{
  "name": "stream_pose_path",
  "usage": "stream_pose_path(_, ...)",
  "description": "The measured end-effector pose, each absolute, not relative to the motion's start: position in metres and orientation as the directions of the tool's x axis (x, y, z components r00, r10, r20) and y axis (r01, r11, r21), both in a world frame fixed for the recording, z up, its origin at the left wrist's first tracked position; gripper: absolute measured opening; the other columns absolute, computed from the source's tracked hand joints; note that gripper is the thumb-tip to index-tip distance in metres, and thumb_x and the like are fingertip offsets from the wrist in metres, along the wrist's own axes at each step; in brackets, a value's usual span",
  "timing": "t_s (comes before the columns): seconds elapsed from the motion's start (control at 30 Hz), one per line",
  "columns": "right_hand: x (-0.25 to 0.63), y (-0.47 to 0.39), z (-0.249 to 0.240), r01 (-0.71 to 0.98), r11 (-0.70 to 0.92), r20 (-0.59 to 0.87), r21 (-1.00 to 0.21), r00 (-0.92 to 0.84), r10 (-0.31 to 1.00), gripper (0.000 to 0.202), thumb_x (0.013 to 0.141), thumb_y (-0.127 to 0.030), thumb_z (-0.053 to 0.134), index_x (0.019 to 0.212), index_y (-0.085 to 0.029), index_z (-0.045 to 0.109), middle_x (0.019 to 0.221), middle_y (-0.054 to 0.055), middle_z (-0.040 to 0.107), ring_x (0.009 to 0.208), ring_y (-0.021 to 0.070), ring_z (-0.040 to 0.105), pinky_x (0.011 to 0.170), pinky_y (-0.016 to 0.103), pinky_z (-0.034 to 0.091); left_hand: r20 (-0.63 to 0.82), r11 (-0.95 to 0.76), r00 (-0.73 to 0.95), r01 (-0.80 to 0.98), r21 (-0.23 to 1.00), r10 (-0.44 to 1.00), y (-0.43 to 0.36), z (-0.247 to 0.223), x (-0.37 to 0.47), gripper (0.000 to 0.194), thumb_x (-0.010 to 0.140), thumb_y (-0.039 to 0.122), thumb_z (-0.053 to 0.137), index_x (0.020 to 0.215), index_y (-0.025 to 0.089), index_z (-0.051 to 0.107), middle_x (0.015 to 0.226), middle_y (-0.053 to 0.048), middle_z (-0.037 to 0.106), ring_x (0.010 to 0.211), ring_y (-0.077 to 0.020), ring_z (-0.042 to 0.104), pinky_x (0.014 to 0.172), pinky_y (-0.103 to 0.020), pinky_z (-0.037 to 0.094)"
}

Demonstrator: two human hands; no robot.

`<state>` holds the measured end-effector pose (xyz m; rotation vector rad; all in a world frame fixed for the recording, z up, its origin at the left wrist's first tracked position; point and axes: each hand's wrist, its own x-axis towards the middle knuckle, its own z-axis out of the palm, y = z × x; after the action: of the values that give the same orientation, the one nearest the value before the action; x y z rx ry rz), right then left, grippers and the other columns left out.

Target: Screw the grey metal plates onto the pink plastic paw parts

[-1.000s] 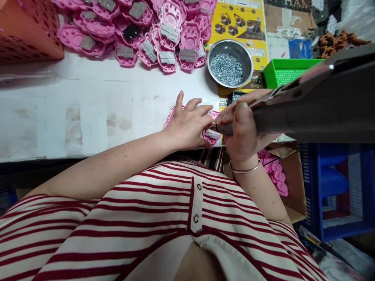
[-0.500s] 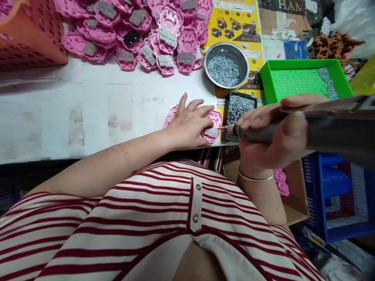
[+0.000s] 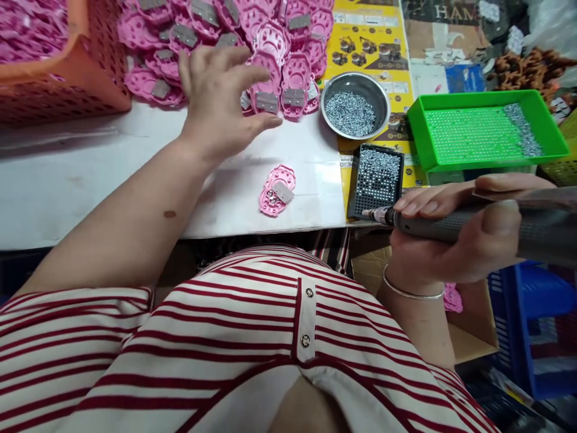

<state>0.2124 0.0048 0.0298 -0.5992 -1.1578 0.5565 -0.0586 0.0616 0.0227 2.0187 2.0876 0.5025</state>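
Observation:
My left hand [image 3: 220, 102] is spread above the front of a heap of pink plastic housings [image 3: 295, 78] fitted with grey metal plates. Its fingers are apart and hold nothing; whether they touch the heap I cannot tell. On the white tabletop, nearer my body, lies a single pink housing [image 3: 283, 174] with a grey plate set askew on it. My right hand [image 3: 455, 234] is wrapped around a grey electric screwdriver [image 3: 545, 240]. Its bit points left, over the near edge of a black perforated tray [image 3: 376, 191] of small screws.
A steel bowl [image 3: 329, 123] of screws stands behind the black tray. Right of it is a green tray [image 3: 487, 157] with more screws. An orange basket [image 3: 97, 78] of pink parts fills the back left. Below the table's right side are a cardboard box [image 3: 473, 334] and blue crates [image 3: 514, 337].
My left hand has lifted off the pink housings and moved back and left to the heap. The screwdriver bit has drawn away rightward. One housing shows where two pink areas were.

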Motion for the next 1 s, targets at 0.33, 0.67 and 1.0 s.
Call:
stream_pose_path(0.33,0.210,0.003,0.028,-0.184,0.730,0.649,-0.658,0.354,0.674,0.014,0.082,-0.032,0.067,0.086,-0.020,0.071,0.050,-0.009,0.046,0.037,0.0051,0.044,0.036,0.020,0.046,-0.035,-0.390,0.443,0.821,0.417,0.896,0.004,0.006,-0.047,0.022,0.083,0.041,0.070,0.101,0.033,0.080,0.153,0.001,0.058,0.152,-0.0368,0.035,0.130,-0.066,0.000)
stream_pose_path(0.67,0.205,-0.004,0.032,-0.109,0.708,0.615,-0.697,0.417,0.669,0.013,0.081,-0.026,0.059,0.083,-0.024,0.072,0.050,-0.009,0.052,0.038,0.0060,0.046,0.037,0.023,0.045,-0.039,-0.339,0.392,0.838,0.427,0.919,0.000,0.003,-0.035,0.016,0.086,0.034,0.069,0.094,0.028,0.080,0.148,-0.003,0.061,0.148,-0.0363,0.039,0.129,-0.066,0.004)
stream_pose_path(1.0,0.213,-0.004,0.028,-0.141,0.681,0.573,-0.719,0.434,0.695,0.016,0.076,-0.037,0.069,0.080,-0.022,0.068,0.048,-0.009,0.052,0.035,0.0072,0.046,0.034,0.025,0.043,0.053,-0.282,0.280,0.903,0.324,0.959,-0.027,0.013,-0.050,0.028,0.098,0.038,0.051,0.104,0.039,0.078,0.148,0.005,0.063,0.150,-0.0319,0.042,0.132,-0.065,-0.005)
